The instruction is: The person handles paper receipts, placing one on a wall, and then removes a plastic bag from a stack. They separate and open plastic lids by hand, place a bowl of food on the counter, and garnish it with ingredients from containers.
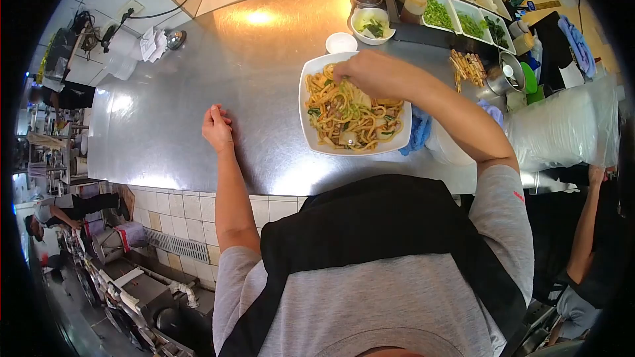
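A square white bowl [307, 133] on the steel counter [258, 86] holds thick noodles [344, 116] with greens and bits of meat. Over the bowl's upper part is my right hand [367, 74], fingers pointing down and closed at the noodles; what they pinch, if anything, is too small to name. My left hand [217, 128] rests on the counter to the left of the bowl, its fingers curled together with nothing in them. A blue cloth [418, 131] lies against the bowl's right side.
Behind the bowl are a small white dish [341, 43], a bowl of soup with greens [373, 26] and trays of chopped greens [438, 14]. Stacked plastic containers [562, 122] lie at the right. One person [73, 208] is at the far left; another's arm [585, 225] shows lower right.
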A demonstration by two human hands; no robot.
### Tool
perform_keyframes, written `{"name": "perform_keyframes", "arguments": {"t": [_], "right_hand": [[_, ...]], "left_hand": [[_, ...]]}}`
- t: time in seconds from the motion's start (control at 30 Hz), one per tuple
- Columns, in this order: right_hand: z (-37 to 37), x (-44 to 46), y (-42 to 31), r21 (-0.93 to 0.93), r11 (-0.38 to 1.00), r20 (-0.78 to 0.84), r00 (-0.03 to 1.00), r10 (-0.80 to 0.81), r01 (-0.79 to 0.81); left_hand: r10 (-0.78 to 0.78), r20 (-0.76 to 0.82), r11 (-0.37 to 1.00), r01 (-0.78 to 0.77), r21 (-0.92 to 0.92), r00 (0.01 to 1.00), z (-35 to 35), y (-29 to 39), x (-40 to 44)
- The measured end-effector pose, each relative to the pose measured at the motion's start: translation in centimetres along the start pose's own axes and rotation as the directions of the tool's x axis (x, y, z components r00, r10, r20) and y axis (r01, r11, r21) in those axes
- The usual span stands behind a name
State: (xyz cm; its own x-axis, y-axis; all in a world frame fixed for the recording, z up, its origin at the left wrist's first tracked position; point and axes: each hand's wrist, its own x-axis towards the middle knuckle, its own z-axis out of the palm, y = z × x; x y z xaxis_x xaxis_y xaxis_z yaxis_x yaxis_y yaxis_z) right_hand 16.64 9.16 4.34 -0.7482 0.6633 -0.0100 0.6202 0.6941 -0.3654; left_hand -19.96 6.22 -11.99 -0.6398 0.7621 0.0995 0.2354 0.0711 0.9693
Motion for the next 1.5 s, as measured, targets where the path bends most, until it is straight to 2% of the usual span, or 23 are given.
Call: {"name": "perform_keyframes", "arguments": {"t": [0.13,0.23,0.33,0.43,0.53,0.57,0.6,0.7,0.77,0.8,0.83,0.87,0.9,0.97,1.03,1.07,1.1,1.17,1.23,1.33,1.37,1.5], "right_hand": [[-1.4,0.2,-0.5,-0.223,0.949,-0.097,0.974,0.206,-0.222],[-2.0,-1.3,-0.5,-0.232,0.961,-0.038,0.988,0.146,-0.151],[-1.8,-2.0,-0.2,-0.135,0.990,-0.281,0.960,0.000,-0.040],[-3.2,-2.9,-1.4,0.002,0.999,-0.516,0.855,0.044,-0.050],[-2.1,-3.4,-1.7,-0.060,0.995,-0.256,0.965,0.056,-0.074],[-2.1,-3.7,-1.7,-0.030,0.997,0.058,0.996,0.068,-0.067],[-2.6,-3.7,-1.4,0.003,0.997,0.365,0.928,0.072,-0.079],[-6.8,-3.2,0.8,0.096,0.993,0.304,0.952,0.034,-0.066],[-8.8,-1.6,6.1,0.125,0.992,-0.091,0.996,-0.002,0.013],[-10.9,-0.8,7.5,0.134,0.984,-0.226,0.963,0.145,-0.117],[-11.8,0.3,11.0,0.087,0.989,-0.392,0.908,0.144,-0.119],[-12.8,1.5,13.5,0.184,0.956,-0.469,0.834,0.291,-0.229],[-13.6,2.7,17.1,0.054,0.936,-0.471,0.818,0.330,-0.347],[-12.3,5.1,26.1,-0.211,0.891,-0.537,0.810,0.237,-0.401],[-10.7,7.2,31.6,0.008,0.838,-0.407,0.764,0.501,-0.546],[-10.1,8.1,32.6,-0.001,0.799,-0.344,0.750,0.564,-0.602],[-8.4,9.0,35.5,-0.062,0.814,-0.462,0.740,0.489,-0.577],[-8.2,9.5,35.7,-0.009,0.841,-0.265,0.812,0.520,-0.541],[-7.2,10.9,36.9,-0.156,0.840,-0.136,0.853,0.503,-0.520],[-5.8,12.6,38.1,-0.303,0.780,-0.285,0.833,0.474,-0.547],[-5.9,12.4,38.4,-0.233,0.802,-0.265,0.830,0.492,-0.550],[-6.9,12.6,39.2,-0.259,0.808,-0.148,0.848,0.508,-0.529]], "left_hand": [[-0.005,0.008,1.000,0.005,-0.004,1.000,-0.2,-0.2,0.2],[-0.006,0.007,1.000,0.006,0.005,1.000,0.0,-0.3,0.3],[-0.006,0.008,1.000,0.006,0.018,1.000,-0.1,-0.2,0.3],[-0.026,0.017,1.000,0.025,0.011,1.000,-0.2,0.2,0.0],[-0.035,0.021,0.999,0.035,0.002,0.999,-0.2,-0.7,0.5],[-0.033,0.021,0.999,0.034,-0.012,0.999,0.0,-0.5,0.4],[-0.032,0.023,0.999,0.032,-0.021,0.999,0.0,-0.3,0.2],[-0.026,0.024,1.000,0.026,-0.011,0.999,-0.1,-0.5,0.3],[-0.009,0.016,1.000,0.009,-0.005,1.000,-0.1,-0.4,0.2],[-0.005,0.012,1.000,0.005,0.003,1.000,0.0,-0.4,0.2],[-0.001,0.003,1.000,0.001,0.008,1.000,-0.1,-0.4,0.1],[-0.025,0.016,1.000,0.026,-0.015,1.000,-0.1,-0.2,-0.1],[-0.043,0.022,0.998,0.044,-0.045,0.999,-0.1,-0.1,0.0],[-0.025,-0.013,1.000,0.025,0.012,1.000,-0.2,-0.8,0.2],[-0.002,-0.044,1.000,0.002,0.008,0.999,-0.1,-1.6,0.3],[-0.041,-0.045,0.999,0.040,-0.013,0.998,0.0,-1.3,0.2],[-0.083,-0.042,0.996,0.081,-0.031,0.996,0.0,-0.8,0.0],[-0.089,-0.061,0.995,0.086,-0.049,0.994,0.1,-0.3,-0.1],[-0.092,-0.079,0.995,0.089,-0.051,0.993,0.3,-0.2,-0.3],[-0.069,-0.101,0.997,0.066,-0.028,0.993,0.4,-0.7,-0.2],[-0.053,-0.100,0.999,0.052,-0.016,0.994,0.4,-1.1,-0.1],[-0.068,-0.118,0.998,0.068,0.000,0.991,0.7,-0.4,-0.3]]}}
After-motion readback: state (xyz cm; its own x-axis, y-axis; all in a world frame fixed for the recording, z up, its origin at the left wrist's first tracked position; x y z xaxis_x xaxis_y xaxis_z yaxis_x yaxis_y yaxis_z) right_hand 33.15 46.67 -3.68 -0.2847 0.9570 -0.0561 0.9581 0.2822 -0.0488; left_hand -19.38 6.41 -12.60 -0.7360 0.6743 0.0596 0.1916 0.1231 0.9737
